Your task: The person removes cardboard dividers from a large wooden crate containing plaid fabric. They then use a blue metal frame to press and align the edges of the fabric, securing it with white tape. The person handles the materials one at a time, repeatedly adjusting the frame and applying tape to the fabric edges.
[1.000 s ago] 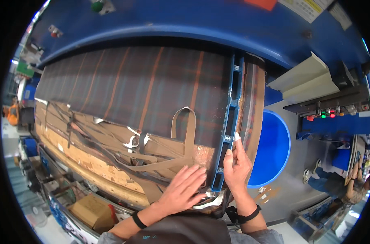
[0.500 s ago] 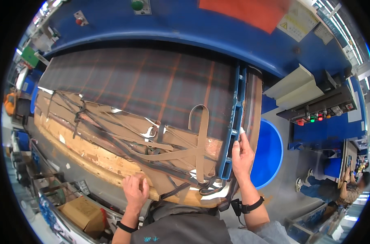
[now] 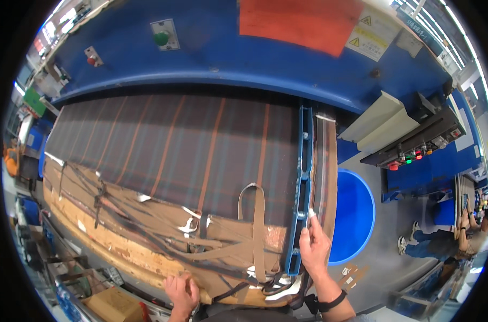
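Note:
My left hand (image 3: 181,292) is loosely curled at the front wooden edge of the worktable (image 3: 131,264), with nothing visible in it. My right hand (image 3: 315,247) lies along the right side of a long blue metal cutting die (image 3: 303,177), its index finger stretched out and thumb against the die. A white covering shows on the index fingertip. Under the die is dark plaid fabric (image 3: 185,145) with orange and green stripes. Brown and dark straps (image 3: 259,236) lie tangled on brown board in front of the fabric, one forming a loop.
A blue machine beam (image 3: 212,70) spans the far side, above the fabric. A blue bin (image 3: 354,214) stands to the right, below a control panel with lit buttons (image 3: 416,155). A cardboard box (image 3: 115,307) sits lower left. Another person (image 3: 448,241) is at far right.
The view has tilted, so the table and both hands appear lower in the picture. My right hand stays beside the die and my left hand stays curled at the wooden edge.

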The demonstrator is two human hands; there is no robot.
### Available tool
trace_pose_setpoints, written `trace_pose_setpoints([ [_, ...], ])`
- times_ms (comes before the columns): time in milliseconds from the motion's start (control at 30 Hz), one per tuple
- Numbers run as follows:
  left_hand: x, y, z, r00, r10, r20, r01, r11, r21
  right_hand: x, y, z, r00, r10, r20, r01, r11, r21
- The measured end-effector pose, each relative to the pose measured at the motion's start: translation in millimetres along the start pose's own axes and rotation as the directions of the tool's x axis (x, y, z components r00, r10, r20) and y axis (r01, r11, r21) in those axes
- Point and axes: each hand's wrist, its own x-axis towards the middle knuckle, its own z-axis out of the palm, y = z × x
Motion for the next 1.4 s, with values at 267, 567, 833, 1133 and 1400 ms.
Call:
trace_pose_setpoints([
  [267,3,6,-10,0.997,0.034,0.067,-0.041,0.993,0.107,-2,1,-3,0.998,-0.069,0.003,0.069,0.997,-0.018],
  [567,4,9,-16,0.99,-0.02,0.143,0.013,0.999,0.052,-2,-2,-5,0.998,-0.051,0.044,0.052,0.998,-0.02],
  [833,4,-7,6,0.996,0.071,-0.045,-0.07,0.997,0.03,-14,9,-31,0.983,-0.119,-0.142,0.09,0.976,-0.198],
  [1133,-1,-8,17,0.971,0.161,-0.179,-0.158,0.987,0.028,-68,43,-18,0.927,0.27,-0.261,-0.279,0.96,0.001],
  [1400,0,2,13,0.958,0.165,-0.234,-0.174,0.985,-0.016,-65,43,-20,0.917,0.24,-0.318,-0.247,0.969,0.02],
])
